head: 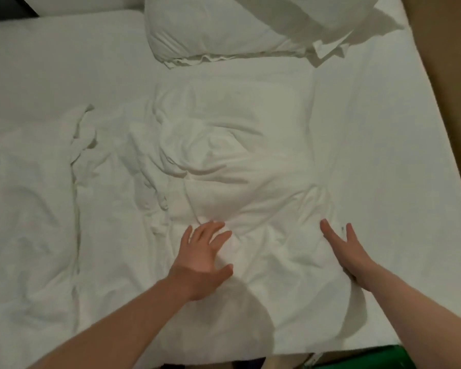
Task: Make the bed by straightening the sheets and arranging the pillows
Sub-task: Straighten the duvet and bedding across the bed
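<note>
A white pillow (240, 161) in a wrinkled case lies in the middle of the bed in front of me. My left hand (204, 258) rests flat on its near left part with fingers spread. My right hand (343, 251) lies with straight fingers along the pillow's near right edge. A second white pillow (224, 30) sits at the far side, with a loose flap of its case (357, 25) hanging over its right end. A crumpled white duvet (30, 209) covers the left part of the bed. The fitted sheet (383, 169) shows smooth on the right.
The bed's right edge (447, 145) runs diagonally beside a brown floor (453, 62). The near edge of the mattress (330, 351) is just below my arms, with something green (370, 359) beneath it. A dark object (3, 6) sits at the far left corner.
</note>
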`<state>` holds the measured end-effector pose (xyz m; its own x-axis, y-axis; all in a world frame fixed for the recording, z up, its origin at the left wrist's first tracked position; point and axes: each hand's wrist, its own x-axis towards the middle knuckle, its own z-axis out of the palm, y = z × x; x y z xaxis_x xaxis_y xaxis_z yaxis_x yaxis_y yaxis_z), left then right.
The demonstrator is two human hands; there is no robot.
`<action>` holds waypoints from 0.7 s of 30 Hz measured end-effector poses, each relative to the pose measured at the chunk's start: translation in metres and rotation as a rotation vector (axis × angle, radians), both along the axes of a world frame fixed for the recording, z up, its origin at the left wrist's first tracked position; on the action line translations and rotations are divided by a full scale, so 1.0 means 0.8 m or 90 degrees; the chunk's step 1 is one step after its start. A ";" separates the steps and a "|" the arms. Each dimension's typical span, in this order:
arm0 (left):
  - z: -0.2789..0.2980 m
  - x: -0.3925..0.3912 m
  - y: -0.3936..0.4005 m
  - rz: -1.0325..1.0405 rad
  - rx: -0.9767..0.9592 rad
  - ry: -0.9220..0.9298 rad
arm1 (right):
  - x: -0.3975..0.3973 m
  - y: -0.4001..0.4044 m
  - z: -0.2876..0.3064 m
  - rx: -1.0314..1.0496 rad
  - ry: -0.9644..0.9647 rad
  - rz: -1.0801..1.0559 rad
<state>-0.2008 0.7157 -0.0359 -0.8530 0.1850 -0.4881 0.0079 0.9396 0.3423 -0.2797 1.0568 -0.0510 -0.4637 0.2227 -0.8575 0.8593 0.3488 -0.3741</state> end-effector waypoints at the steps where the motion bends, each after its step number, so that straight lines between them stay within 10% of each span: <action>1: -0.004 0.007 -0.009 0.028 -0.001 -0.050 | 0.001 -0.003 0.003 -0.034 -0.018 -0.007; 6: 0.005 0.023 -0.014 0.074 0.009 -0.154 | 0.002 -0.033 0.041 -0.133 -0.038 -0.004; 11: 0.072 0.027 0.014 0.225 0.158 0.062 | 0.010 -0.048 0.088 -0.168 0.066 0.051; 21: 0.248 0.113 0.121 0.253 0.219 -0.168 | 0.027 -0.136 0.222 -0.208 0.212 0.112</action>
<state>-0.1104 0.8122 0.1623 -0.7475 0.0604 -0.6615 -0.4491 0.6878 0.5703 -0.2581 0.9478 0.1269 -0.7311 -0.1399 -0.6678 0.6125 0.2965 -0.7327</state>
